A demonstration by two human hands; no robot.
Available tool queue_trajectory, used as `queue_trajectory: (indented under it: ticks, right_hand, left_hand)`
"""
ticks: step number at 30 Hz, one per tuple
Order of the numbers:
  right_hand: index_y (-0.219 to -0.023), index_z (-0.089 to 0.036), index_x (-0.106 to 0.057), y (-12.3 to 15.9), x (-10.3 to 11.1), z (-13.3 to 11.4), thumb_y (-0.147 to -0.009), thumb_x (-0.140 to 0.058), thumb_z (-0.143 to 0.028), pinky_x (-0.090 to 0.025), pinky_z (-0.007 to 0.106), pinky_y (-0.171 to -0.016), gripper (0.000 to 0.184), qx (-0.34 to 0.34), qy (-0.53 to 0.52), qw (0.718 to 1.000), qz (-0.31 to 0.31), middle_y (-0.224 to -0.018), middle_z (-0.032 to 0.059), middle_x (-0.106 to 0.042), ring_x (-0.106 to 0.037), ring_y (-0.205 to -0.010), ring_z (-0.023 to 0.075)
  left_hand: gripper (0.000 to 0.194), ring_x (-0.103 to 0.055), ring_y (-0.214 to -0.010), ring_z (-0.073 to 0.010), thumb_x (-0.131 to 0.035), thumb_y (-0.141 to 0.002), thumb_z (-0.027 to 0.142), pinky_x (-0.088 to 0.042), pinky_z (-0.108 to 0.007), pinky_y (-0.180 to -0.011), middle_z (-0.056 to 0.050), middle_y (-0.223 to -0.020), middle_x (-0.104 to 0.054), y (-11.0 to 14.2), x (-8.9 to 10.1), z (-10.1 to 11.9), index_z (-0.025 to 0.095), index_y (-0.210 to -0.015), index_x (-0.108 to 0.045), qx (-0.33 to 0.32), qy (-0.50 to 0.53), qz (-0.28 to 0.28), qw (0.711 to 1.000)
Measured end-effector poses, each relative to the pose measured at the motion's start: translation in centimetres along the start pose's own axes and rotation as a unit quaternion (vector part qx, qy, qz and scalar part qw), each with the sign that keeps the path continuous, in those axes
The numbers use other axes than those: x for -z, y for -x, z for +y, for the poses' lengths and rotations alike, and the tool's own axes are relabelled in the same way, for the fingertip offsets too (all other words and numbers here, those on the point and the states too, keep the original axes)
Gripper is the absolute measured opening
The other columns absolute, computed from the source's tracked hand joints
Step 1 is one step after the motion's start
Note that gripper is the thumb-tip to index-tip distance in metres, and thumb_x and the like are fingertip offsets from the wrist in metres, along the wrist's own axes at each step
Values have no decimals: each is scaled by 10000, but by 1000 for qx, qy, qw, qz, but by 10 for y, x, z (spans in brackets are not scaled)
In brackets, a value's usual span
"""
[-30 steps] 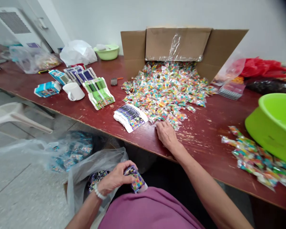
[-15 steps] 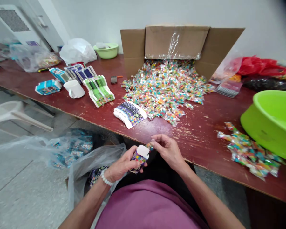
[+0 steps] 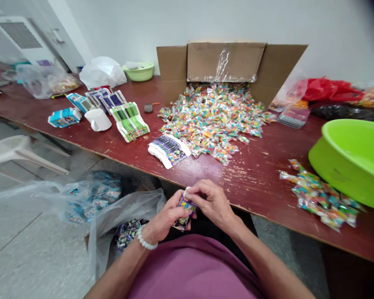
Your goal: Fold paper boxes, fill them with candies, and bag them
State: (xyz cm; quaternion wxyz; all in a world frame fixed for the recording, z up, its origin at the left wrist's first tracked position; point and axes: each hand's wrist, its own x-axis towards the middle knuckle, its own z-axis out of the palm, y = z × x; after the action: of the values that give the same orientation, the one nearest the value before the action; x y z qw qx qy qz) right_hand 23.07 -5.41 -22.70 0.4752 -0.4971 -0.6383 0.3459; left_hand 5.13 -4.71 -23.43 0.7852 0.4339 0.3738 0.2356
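Observation:
A small purple printed box (image 3: 185,209) is gripped in my left hand (image 3: 165,218), low in front of my lap and just below the table edge. Over the box's top my right hand (image 3: 210,202) is curled, its fingertips pressing on the white flap. On the red table (image 3: 262,174) a large heap of small colourful candy packets (image 3: 213,118) spills out of a cardboard box (image 3: 227,66) lying on its side. A stack of flat purple box blanks (image 3: 169,150) lies near the heap's front left corner.
A lime basin (image 3: 355,160) stands at right with packed candy bags (image 3: 321,195) before it. Green blanks (image 3: 130,120), a white mug (image 3: 98,119) and blue boxes (image 3: 64,117) lie at left. Clear bags of filled boxes (image 3: 124,226) hang below. A white chair (image 3: 15,151) stands left.
My right hand left the candy heap, carried a candy packet to the box in my left hand, and now presses the box's white flap down. The box rose from my lap.

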Motion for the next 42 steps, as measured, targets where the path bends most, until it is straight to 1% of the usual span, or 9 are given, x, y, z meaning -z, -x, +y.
queue_trajectory:
  ticks: [5,9,13,16,20,25,30,34,42]
  right_hand:
    - [-1008,-224,-739,-1,2,4,-899,-638,-382,-499,327,-823,217,-80,-126,988,35,-973,49,-681,-626,-920,201]
    - [-1150,-195,-650,3,1,6,-810,-736,-415,-529,279,-669,414,-171,-242,953,-62,-903,29,-684,-623,-708,152]
    - [-1106,-201,-669,7,-9,6,-878,-673,-401,-491,232,-526,304,-125,-185,973,-66,-865,21,-665,-582,-564,111]
    - [-946,-202,-725,5,-9,6,-908,-648,-373,-483,238,-522,192,-52,-99,994,-20,-803,22,-660,-591,-551,119]
    - [-828,-198,-730,3,-2,4,-933,-625,-313,-518,284,-704,188,26,-32,998,-56,-825,41,-688,-655,-707,159]
    - [-902,-191,-702,3,-5,3,-894,-654,-285,-501,237,-546,105,-63,-75,994,-54,-807,21,-673,-617,-581,128]
    - [-845,-190,-702,-1,-5,1,-894,-639,-305,-497,229,-505,140,-79,-107,988,-80,-941,45,-714,-591,-543,105]
    - [-818,-175,-680,-3,-4,-2,-891,-648,-359,-483,232,-469,201,-119,-161,976,-88,-951,53,-735,-574,-497,102]
    - [-1066,-227,-653,16,-12,-3,-903,-667,-281,-488,372,-944,173,47,-23,994,-92,-1181,71,-648,-607,-1065,222]
  left_hand:
    - [494,-632,-492,-169,-441,-912,605,-474,-247,-465,-93,-730,-692,-8,-4,0,142,-1004,-588,14,130,53,990]
    - [451,-632,-497,-174,-533,-896,546,-495,-250,-453,-87,-707,-699,-10,-8,-4,125,-1038,-613,-23,122,77,989]
    - [391,-628,-531,-162,-621,-872,500,-510,-237,-433,-36,-704,-672,-11,-14,-10,149,-1045,-600,-92,80,121,985]
    - [422,-641,-520,-165,-555,-898,556,-511,-239,-426,-52,-723,-677,-12,-15,-9,149,-1003,-593,-53,122,98,986]
    - [437,-616,-417,-177,-484,-908,602,-486,-258,-366,-51,-671,-668,-15,-11,-5,172,-942,-557,8,200,54,978]
    - [346,-599,-423,-143,-518,-918,508,-459,-210,-376,-27,-659,-656,-16,-15,-2,175,-973,-596,-18,148,108,983]
    - [603,-607,-430,-148,-464,-896,660,-461,-215,-389,-35,-670,-669,-16,-16,-3,171,-1219,-603,-2,144,92,985]
    - [675,-608,-429,-149,-462,-873,706,-455,-214,-385,-53,-658,-678,-16,-13,-5,127,-1166,-647,1,110,112,988]
    - [295,-626,-483,-141,-597,-836,341,-516,-245,-430,-11,-742,-686,-19,-4,-7,161,-1055,-679,-9,254,98,962]
